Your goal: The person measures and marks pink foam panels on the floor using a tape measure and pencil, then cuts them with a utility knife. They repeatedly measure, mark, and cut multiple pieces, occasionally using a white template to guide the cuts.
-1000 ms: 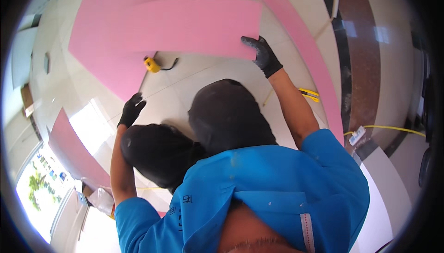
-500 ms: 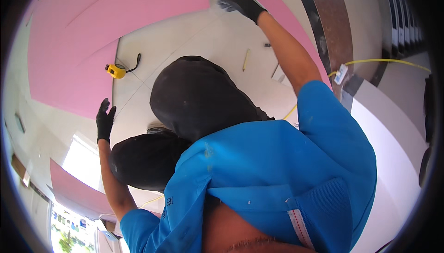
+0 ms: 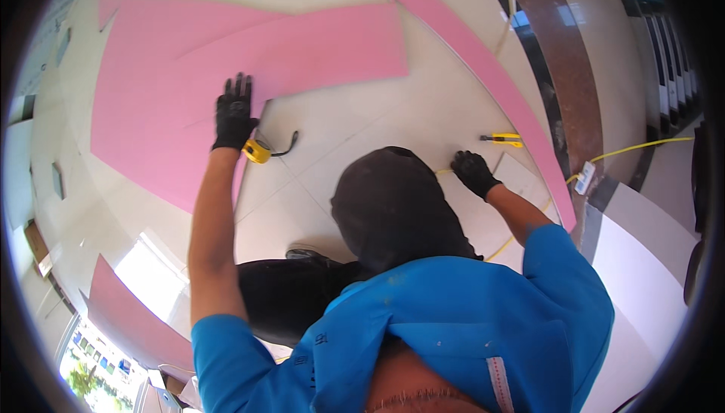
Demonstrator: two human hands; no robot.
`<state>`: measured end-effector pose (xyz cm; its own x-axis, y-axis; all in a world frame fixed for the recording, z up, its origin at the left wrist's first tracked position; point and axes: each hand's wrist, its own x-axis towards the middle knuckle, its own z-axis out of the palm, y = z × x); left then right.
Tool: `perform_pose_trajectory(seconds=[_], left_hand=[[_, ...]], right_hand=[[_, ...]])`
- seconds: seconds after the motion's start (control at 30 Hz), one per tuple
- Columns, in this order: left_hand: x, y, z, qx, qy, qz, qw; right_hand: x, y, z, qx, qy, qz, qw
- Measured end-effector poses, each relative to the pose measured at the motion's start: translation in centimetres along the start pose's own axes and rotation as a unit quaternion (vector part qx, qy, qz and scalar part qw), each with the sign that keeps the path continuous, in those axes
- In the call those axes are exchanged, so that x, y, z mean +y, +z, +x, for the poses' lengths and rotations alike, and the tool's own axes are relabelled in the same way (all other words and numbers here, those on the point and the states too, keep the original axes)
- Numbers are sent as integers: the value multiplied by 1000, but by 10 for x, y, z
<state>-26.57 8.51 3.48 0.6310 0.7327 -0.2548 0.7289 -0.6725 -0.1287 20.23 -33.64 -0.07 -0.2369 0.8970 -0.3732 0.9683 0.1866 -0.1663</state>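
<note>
My left hand point(image 3: 236, 114), in a dark glove, lies flat with fingers stretched out on a large pink board point(image 3: 151, 95) on the floor. Beside its wrist a yellow tape measure point(image 3: 257, 151) with a black strap rests at the board's edge. My right hand point(image 3: 474, 174), gloved too, is low over the floor right of my knee, its fingers curled round a thin yellow pencil point(image 3: 443, 172); only one end shows. Just beyond it lies a yellow-and-black utility knife point(image 3: 504, 139), near a long pink strip point(image 3: 483, 58).
A pale flat piece point(image 3: 521, 175) lies right of my right hand. A yellow cable point(image 3: 642, 145) runs to a white power strip point(image 3: 585, 177) at the right. Another pink sheet point(image 3: 136, 307) stands at the lower left. My bent knee point(image 3: 389, 194) rises between my hands.
My left hand has moved forward onto the pink board beside the tape measure. My right hand has come back from the far strip and taken hold of the pencil. The view has shifted.
</note>
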Motion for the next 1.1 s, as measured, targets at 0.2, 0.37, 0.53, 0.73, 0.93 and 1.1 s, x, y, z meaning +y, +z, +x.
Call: perform_pose_trajectory(seconds=[0.2,0.37,0.53,0.73,0.93,1.1], left_hand=[[-3,8,31,-51,9,25,998],[30,-6,50,-17,33,-10,999],[48,14,64,-16,53,37,998],[16,5,56,120,169,137,969],[3,-145,110,115,138,-215,960],[36,-114,151,-52,57,-399,914]], right_hand=[[-26,-36,11,-30,312,416,854],[-61,-85,4,-13,387,639,665],[-77,-86,-3,64,379,652,654],[-63,-96,9,128,361,639,667],[-64,-135,46,167,360,673,624],[-73,-164,83,190,256,720,617]])
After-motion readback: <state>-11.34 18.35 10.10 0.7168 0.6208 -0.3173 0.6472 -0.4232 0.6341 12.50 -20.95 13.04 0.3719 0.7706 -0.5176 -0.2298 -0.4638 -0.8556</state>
